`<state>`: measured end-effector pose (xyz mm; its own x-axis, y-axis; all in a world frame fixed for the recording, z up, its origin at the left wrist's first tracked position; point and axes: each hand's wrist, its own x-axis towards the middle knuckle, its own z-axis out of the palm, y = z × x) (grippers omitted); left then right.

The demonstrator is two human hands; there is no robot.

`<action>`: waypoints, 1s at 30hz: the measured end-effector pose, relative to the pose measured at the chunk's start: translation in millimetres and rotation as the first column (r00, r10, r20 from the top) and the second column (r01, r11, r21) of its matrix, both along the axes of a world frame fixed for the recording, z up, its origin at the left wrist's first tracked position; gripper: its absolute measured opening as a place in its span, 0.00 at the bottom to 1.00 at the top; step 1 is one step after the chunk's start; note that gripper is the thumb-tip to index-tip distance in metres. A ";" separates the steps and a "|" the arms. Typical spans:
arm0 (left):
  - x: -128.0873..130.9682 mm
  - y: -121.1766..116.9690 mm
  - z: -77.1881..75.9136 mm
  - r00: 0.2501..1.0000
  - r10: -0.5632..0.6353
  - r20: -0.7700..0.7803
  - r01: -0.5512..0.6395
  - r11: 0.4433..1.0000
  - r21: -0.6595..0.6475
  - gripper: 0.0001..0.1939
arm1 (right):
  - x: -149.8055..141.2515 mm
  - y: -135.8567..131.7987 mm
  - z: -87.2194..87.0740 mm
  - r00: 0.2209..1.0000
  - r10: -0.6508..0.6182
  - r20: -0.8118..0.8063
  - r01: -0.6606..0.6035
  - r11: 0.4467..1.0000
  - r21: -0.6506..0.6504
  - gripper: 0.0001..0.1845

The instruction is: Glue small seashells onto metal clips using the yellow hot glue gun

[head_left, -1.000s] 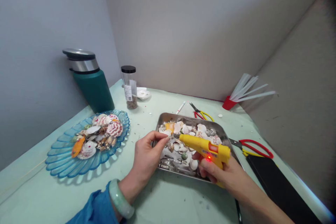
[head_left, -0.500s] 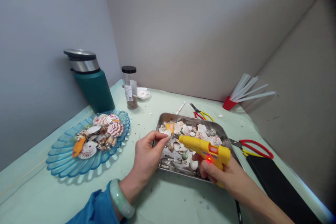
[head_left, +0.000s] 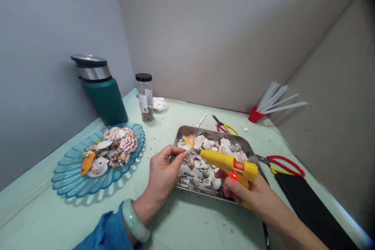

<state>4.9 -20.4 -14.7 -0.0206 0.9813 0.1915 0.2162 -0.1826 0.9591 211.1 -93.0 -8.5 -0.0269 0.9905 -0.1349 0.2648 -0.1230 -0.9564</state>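
Observation:
My right hand (head_left: 240, 191) grips a yellow glue gun (head_left: 225, 163) with a red light lit on its side. Its nozzle points left, close to the fingertips of my left hand (head_left: 165, 172). Thumb and forefinger of that hand are pinched together on something small, too tiny to make out. Both hands are over a metal tray (head_left: 202, 194) of seashells (head_left: 205, 164), with several metal hair clips (head_left: 187, 181) along its near side. The gun's trigger is hidden by my right fingers.
On the left, a blue scalloped plate (head_left: 66, 181) holds shells. Behind it stand a teal bottle (head_left: 104, 99) and a clear jar (head_left: 145, 99). Small scissors (head_left: 224, 125), a marker (head_left: 202, 120), larger scissors (head_left: 283, 165), a black case (head_left: 310, 207) and a red cup (head_left: 256, 115) of glue sticks lie around the tray.
My left fingertips have shifted very slightly left. The glue gun has barely moved, its nozzle still beside the pinched fingers.

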 end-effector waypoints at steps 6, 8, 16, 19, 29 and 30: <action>0.3 0.0 -1.2 1.000 -0.007 -0.010 0.007 1.000 0.005 0.05 | -1.5 -0.2 4.4 1.000 -0.002 0.010 0.002 1.000 -0.022 0.21; 0.5 0.2 -1.3 1.000 -0.010 -0.013 0.010 1.000 0.005 0.05 | -2.0 -0.5 5.3 1.000 -0.006 0.018 0.006 0.999 -0.032 0.21; 0.7 -1.0 0.7 1.000 -0.021 -0.015 0.021 1.000 0.009 0.05 | -0.4 -1.3 5.5 0.998 0.023 0.057 -0.021 0.999 -0.035 0.21; 1.0 -1.2 1.4 1.000 -0.017 -0.015 0.017 1.000 0.012 0.05 | -0.5 -1.5 5.2 0.998 0.028 0.063 -0.026 0.999 -0.022 0.20; 0.3 0.9 0.4 1.000 -0.008 0.010 0.008 1.000 -0.005 0.05 | -0.1 -0.4 4.1 0.999 0.000 0.033 0.001 0.999 -0.032 0.20; 0.0 1.4 0.0 1.000 -0.007 0.015 0.007 1.000 -0.008 0.05 | 0.5 0.1 4.6 0.999 0.002 0.039 -0.001 0.999 -0.037 0.20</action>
<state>4.9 -18.9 -14.7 -0.0168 0.9828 0.1837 0.2007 -0.1767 0.9636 211.6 -92.9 -3.9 -0.0221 0.9849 -0.1719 0.3024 -0.1573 -0.9401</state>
